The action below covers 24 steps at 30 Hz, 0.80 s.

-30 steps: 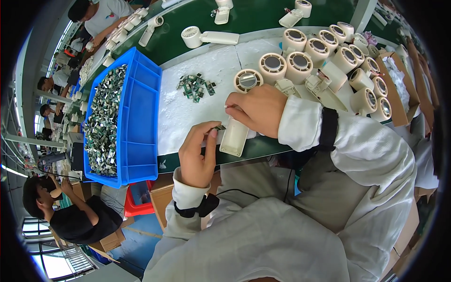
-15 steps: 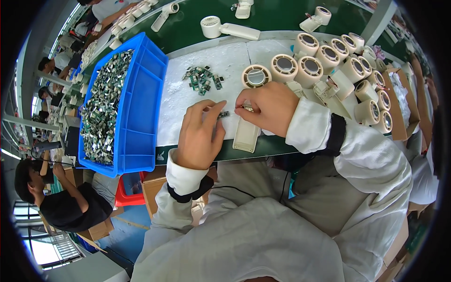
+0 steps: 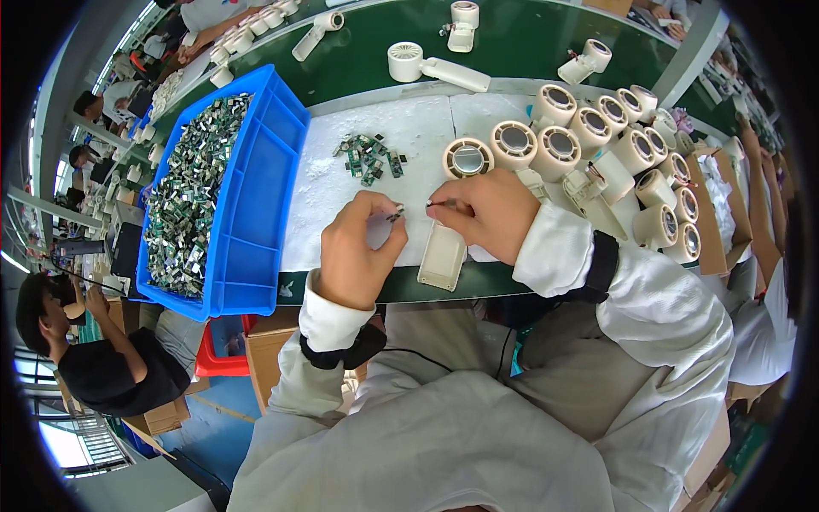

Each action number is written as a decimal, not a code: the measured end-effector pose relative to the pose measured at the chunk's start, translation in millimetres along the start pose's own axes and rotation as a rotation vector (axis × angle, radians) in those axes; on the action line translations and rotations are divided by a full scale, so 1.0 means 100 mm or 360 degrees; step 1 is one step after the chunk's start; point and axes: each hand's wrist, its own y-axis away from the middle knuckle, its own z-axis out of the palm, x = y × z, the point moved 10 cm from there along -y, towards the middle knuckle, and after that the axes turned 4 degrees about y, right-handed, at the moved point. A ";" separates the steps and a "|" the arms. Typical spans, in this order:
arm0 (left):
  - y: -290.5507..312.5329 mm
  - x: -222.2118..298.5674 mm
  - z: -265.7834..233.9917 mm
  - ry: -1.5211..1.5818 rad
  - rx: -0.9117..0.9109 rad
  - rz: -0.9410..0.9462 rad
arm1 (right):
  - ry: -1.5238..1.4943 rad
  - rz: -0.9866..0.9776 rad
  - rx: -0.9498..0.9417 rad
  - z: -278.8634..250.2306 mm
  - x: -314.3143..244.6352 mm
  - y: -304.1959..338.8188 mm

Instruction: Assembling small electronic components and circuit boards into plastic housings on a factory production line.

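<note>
My left hand (image 3: 357, 252) pinches a small circuit board (image 3: 396, 214) between thumb and fingertips, above the white work surface. Facing it, my right hand (image 3: 490, 212) is closed, thumb against forefinger, on a tiny piece with a pale tip; its kind is too small to make out. Under the right hand lies a cream handheld fan, its round head (image 3: 467, 159) beyond the knuckles and its open handle shell (image 3: 443, 258) pointing toward me. The fan's middle is hidden by the right hand. Beyond my hands sits a small pile of green circuit boards (image 3: 368, 159).
A blue bin (image 3: 256, 196) full of circuit boards stands at left. Several cream fan heads (image 3: 559, 147) crowd the right side, beside a cardboard box (image 3: 725, 205). More fans (image 3: 452, 73) lie on the green belt (image 3: 367, 60) behind. Co-workers sit at left and far back.
My left hand has closed on the circuit board and lifted it off the surface. The right hand has drawn slightly away from the handle shell, still pinching. The whole view has shifted a little.
</note>
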 end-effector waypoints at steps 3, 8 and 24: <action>0.11 0.03 -0.06 0.0035 -0.0004 -0.0056 | 0.0044 -0.0044 0.0039 -0.02 0.00 0.02; 0.15 0.09 -0.07 -0.0349 -0.0226 0.0133 | 0.0060 -0.0123 0.0073 -0.03 -0.02 0.06; 0.17 -0.22 0.33 0.1259 -0.0052 -0.0461 | -0.0277 0.0014 -0.0077 -0.03 -0.03 0.11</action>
